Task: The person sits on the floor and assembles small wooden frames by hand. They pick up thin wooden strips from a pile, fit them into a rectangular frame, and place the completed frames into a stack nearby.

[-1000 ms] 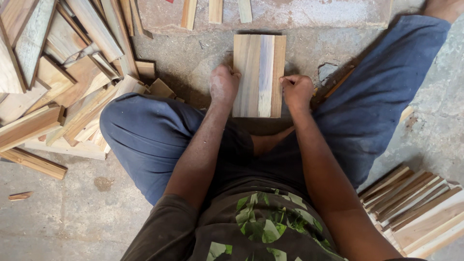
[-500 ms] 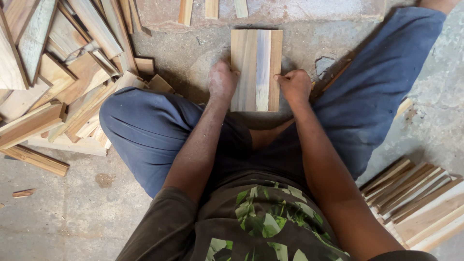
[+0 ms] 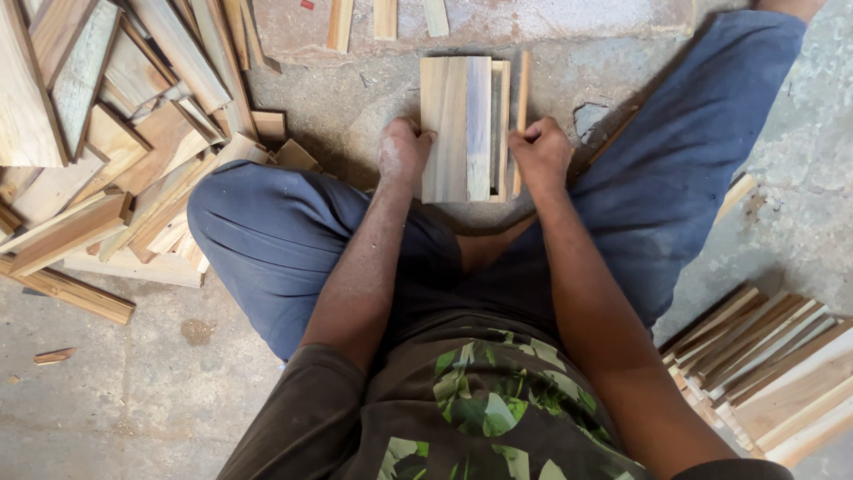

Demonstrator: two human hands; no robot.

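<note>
I sit cross-legged on a dusty concrete floor. A set of several short wooden slats (image 3: 464,124) lies side by side in front of me, forming a small panel. My left hand (image 3: 402,153) grips the panel's near left edge. My right hand (image 3: 539,153) is closed on a thin slat (image 3: 522,98) standing slightly apart from the panel's right side, with a narrow gap between them. Both forearms are dusty.
A big pile of wood offcuts and boards (image 3: 107,133) fills the left. Stacked thin strips (image 3: 773,373) lie at the lower right. A few short pieces (image 3: 384,18) sit on a stone slab (image 3: 569,22) beyond the panel. My blue-trousered knees (image 3: 267,240) flank the work.
The rightmost thin slat has come away from the panel's right side under my right hand. The panel sits a little higher in view.
</note>
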